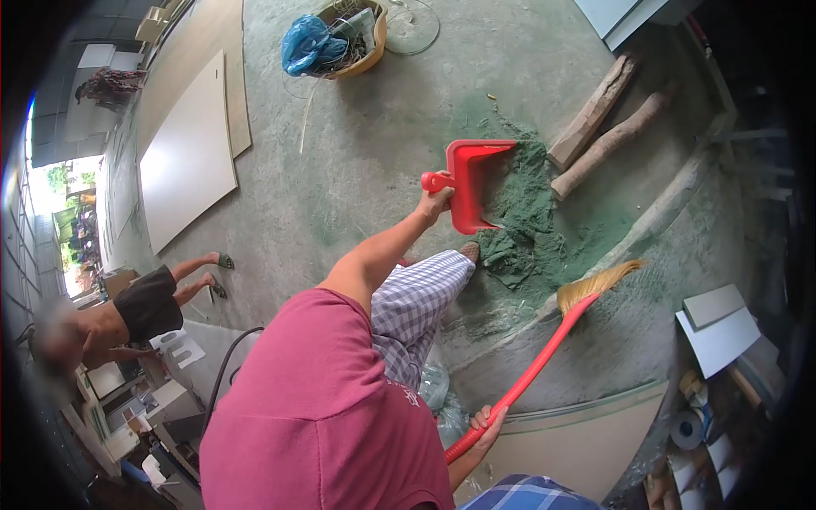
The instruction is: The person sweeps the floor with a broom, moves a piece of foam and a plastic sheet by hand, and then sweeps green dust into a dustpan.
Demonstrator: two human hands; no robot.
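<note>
My left hand [436,202] grips the short handle of a red dustpan [463,191], whose open side faces a heap of green powdery debris [531,200] on the concrete floor. The pan's edge meets the debris. Lower in the view, my right hand [489,427] is wrapped round the long red handle of a broom [544,353]. Its yellow bristles [599,285] rest at the floor's raised edge, right of and below the heap. The dustpan and broom are apart.
Two wooden pieces [592,110] lie beyond the heap. A tan basin [371,58] holds scraps and a blue bag. Pale boards [191,157] lie at left, near another person [110,327]. More boards [722,327] are at right. Blue checked fabric [531,493] shows at the bottom.
</note>
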